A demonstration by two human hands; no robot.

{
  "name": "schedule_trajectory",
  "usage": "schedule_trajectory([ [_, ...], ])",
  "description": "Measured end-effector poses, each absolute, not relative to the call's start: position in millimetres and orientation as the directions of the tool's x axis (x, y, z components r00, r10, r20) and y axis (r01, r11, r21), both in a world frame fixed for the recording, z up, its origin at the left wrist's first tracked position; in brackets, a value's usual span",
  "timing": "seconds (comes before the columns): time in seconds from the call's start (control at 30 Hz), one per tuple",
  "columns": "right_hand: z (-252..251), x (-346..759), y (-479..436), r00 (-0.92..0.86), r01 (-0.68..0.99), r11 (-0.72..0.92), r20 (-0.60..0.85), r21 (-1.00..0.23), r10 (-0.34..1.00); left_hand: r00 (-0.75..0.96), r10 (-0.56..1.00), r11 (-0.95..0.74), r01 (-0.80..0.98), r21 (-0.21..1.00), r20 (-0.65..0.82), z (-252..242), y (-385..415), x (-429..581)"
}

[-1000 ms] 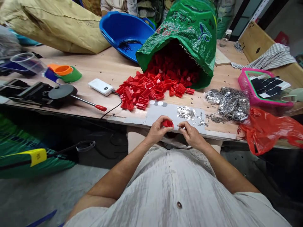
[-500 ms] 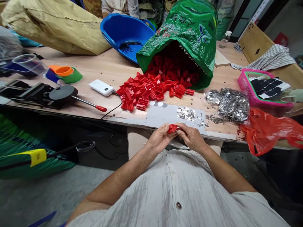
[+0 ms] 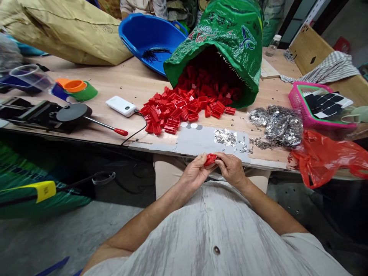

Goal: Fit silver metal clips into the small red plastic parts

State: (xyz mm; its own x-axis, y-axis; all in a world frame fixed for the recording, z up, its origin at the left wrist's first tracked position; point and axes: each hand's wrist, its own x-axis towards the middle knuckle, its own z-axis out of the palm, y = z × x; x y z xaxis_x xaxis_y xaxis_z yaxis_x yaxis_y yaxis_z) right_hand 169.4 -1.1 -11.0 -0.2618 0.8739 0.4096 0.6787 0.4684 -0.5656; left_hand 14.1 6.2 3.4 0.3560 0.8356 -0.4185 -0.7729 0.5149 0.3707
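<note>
My left hand (image 3: 194, 174) and my right hand (image 3: 231, 168) meet just below the table's front edge, both closed on one small red plastic part (image 3: 210, 158). Beyond them on the table lies a heap of the same red plastic parts (image 3: 178, 109), spilling from a green woven sack (image 3: 227, 42) that lies on its side. A scatter of small shiny metal pieces (image 3: 225, 137) lies on a grey sheet (image 3: 201, 142) right in front of my hands.
Clear bags of metal pieces (image 3: 277, 124) and a red plastic bag (image 3: 324, 157) sit at right, with a pink basket (image 3: 322, 107) behind. A white power bank (image 3: 121, 106), a black hand press (image 3: 57, 114), a blue basin (image 3: 149, 38) and a tan sack (image 3: 66, 30) are at left.
A second ago my right hand held a tiny metal piece apart from the red part in my left hand. Now both hands have come together on the red part.
</note>
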Motion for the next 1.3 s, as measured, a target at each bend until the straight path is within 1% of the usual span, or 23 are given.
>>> schedule_trajectory([
  [0.1, -10.0, 172.4, 0.1, -0.265, 0.633, 0.462, 0.387, -0.621, 0.883, 0.373, 0.819, 0.542, -0.754, 0.372, -0.437, 0.0, 4.1, 14.3],
  [0.17, -8.6, 176.8, 3.4, -0.271, 0.614, 0.436, 0.344, -0.657, 0.899, 0.376, 0.803, 0.562, -0.736, 0.378, -0.463, -5.6, 2.9, 12.5],
  [0.23, -6.8, 183.1, 10.2, -0.243, 0.644, 0.374, 0.285, -0.667, 0.927, 0.383, 0.772, 0.602, -0.699, 0.387, -0.508, -14.6, 2.2, 9.3],
  [0.27, -6.0, 186.6, 15.0, -0.215, 0.68, 0.333, 0.257, -0.653, 0.942, 0.384, 0.748, 0.629, -0.672, 0.392, -0.541, -20.3, 2.2, 7.7],
  [0.33, -4.8, 192.6, 26.7, -0.162, 0.772, 0.259, 0.214, -0.58, 0.963, 0.363, 0.682, 0.691, -0.605, 0.396, -0.635, -33.4, 2.9, 5.2],
  [0.4, -4.5, 195.1, 39.6, -0.151, 0.85, 0.222, 0.182, -0.478, 0.972, 0.308, 0.613, 0.744, -0.536, 0.4, -0.728, -47.1, 5.1, 4.8],
  [0.47, -4.8, 192.9, 52.0, -0.172, 0.896, 0.217, 0.147, -0.388, 0.974, 0.277, 0.578, 0.772, -0.491, 0.404, -0.768, -59.0, 8.9, 6.1],
  [0.6, -5.7, 179.7, 72.9, -0.188, 0.944, 0.204, 0.085, -0.261, 0.979, 0.276, 0.584, 0.778, -0.458, 0.43, -0.763, -71.2, 16.4, 8.8],
  [0.73, -5.3, 170.3, 87.1, -0.217, 0.954, 0.22, 0.038, -0.202, 0.975, 0.283, 0.614, 0.765, -0.442, 0.468, -0.737, -66.4, 14.4, 3.8],
  [0.8, -5.1, 169.4, 91.1, -0.232, 0.955, 0.23, 0.008, -0.186, 0.973, 0.312, 0.619, 0.774, -0.4, 0.492, -0.72, -57.9, 10.7, -2.5],
  [0.87, -4.9, 170.0, 93.4, -0.247, 0.953, 0.241, -0.011, -0.183, 0.969, 0.389, 0.643, 0.765, -0.283, 0.579, -0.659, -45.7, 9.5, -11.4],
  [0.9, -4.8, 170.6, 94.0, -0.251, 0.951, 0.245, -0.013, -0.187, 0.968, 0.432, 0.668, 0.726, -0.2, 0.658, -0.606, -38.7, 11.2, -16.9],
  [0.97, -4.4, 171.4, 94.8, -0.253, 0.949, 0.246, -0.012, -0.198, 0.967, 0.432, 0.764, 0.551, -0.049, 0.833, -0.48, -24.8, 21.1, -30.3],
  [1.0, -4.2, 171.6, 95.2, -0.251, 0.948, 0.243, -0.012, -0.204, 0.968, 0.378, 0.832, 0.428, 0.03, 0.903, -0.407, -18.8, 29.4, -38.2],
  [1.03, -3.8, 171.6, 95.7, -0.249, 0.948, 0.241, -0.015, -0.209, 0.968, 0.268, 0.912, 0.288, 0.117, 0.95, -0.31, -13.9, 39.8, -46.9],
  [1.07, -3.5, 171.5, 96.2, -0.249, 0.948, 0.239, -0.022, -0.212, 0.968, 0.124, 0.978, 0.136, 0.24, 0.961, -0.17, -10.5, 51.7, -56.0],
  [1.1, -3.2, 171.4, 96.8, -0.249, 0.948, 0.237, -0.03, -0.214, 0.968, -0.01, 1.0, 0.007, 0.407, 0.913, -0.003, -8.7, 64.4, -65.3],
  [1.13, -2.8, 171.2, 97.2, -0.251, 0.947, 0.238, -0.037, -0.216, 0.967, -0.104, 0.984, -0.058, 0.569, 0.821, 0.142, -8.4, 77.2, -74.2],
  [1.17, -2.5, 171.0, 97.6, -0.252, 0.946, 0.238, -0.04, -0.219, 0.967, -0.165, 0.955, -0.064, 0.696, 0.715, 0.247, -9.6, 89.4, -82.4],
  [1.23, -2.1, 170.8, 97.6, -0.253, 0.943, 0.24, -0.03, -0.231, 0.967, -0.186, 0.921, -0.032, 0.84, 0.542, 0.343, -15.0, 109.5, -95.3],
  [1.3, -1.8, 171.1, 96.5, -0.258, 0.936, 0.246, -0.015, -0.252, 0.966, -0.155, 0.915, -0.024, 0.9, 0.435, 0.372, -22.3, 121.8, -102.5],
])
